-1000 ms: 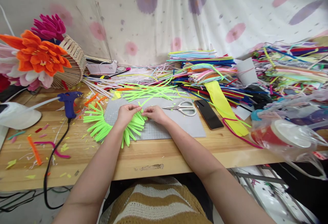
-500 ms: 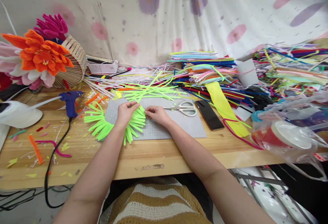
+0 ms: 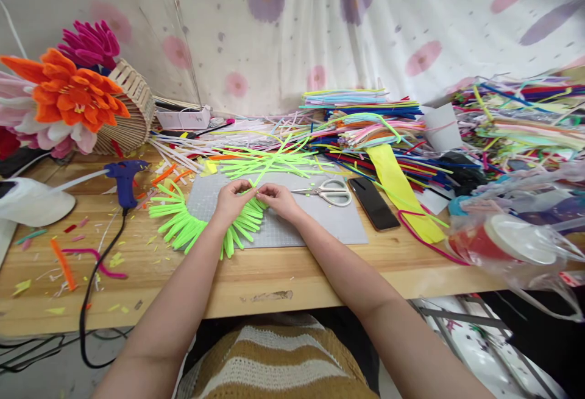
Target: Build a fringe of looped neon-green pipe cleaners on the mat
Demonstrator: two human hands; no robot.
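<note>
My left hand [image 3: 231, 201] and my right hand [image 3: 280, 199] meet over a grey cutting mat [image 3: 320, 225] and both pinch the upper edge of a neon green pipe-cleaner fringe [image 3: 183, 223]. The fringe curves in an arc from the left of the mat to under my hands, its folded loops fanning outward. A single green pipe cleaner [image 3: 267, 170] runs up from my fingertips toward loose green ones [image 3: 269, 161] lying beyond the mat.
White-handled scissors [image 3: 326, 192] and a black phone [image 3: 372, 204] lie right of my hands. A blue glue gun [image 3: 123, 183] with a black cord sits left. Piles of coloured pipe cleaners [image 3: 365, 125] fill the back and right; paper flowers [image 3: 68, 91] and a basket stand far left.
My hands have drawn closer together at the top of the fringe, the right one shifting left to meet the left. The fringe itself has barely moved.
</note>
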